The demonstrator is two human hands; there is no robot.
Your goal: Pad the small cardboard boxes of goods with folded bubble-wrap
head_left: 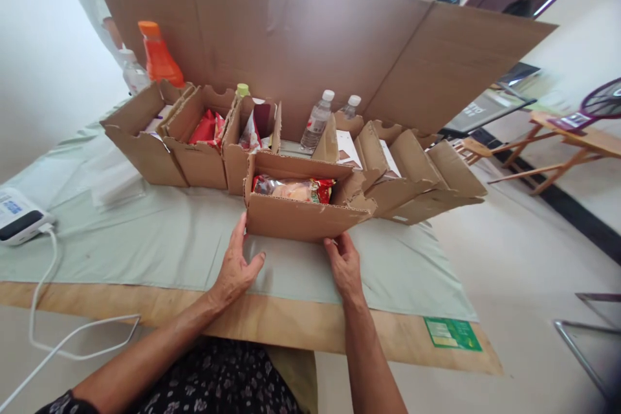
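Observation:
A small open-topped cardboard box (295,221) stands at the front of the row, in the middle of the table. Inside it lie a clear-and-red snack packet (291,190) and a red packet end at the right. My left hand (235,272) is at the box's lower left corner, fingers stretched along its side and thumb spread away. At the lower right edge, my right hand (346,264) grips the box with thumb in front and fingers curled behind; its fingertips are partly hidden.
Behind stand several more cardboard boxes (206,168) with packets, water bottles (317,121) and an orange bottle (160,58). A tall cardboard panel (310,32) rises at the back. At left lies a white device (22,213) with a cable; a green packet (453,334) sits at the front right.

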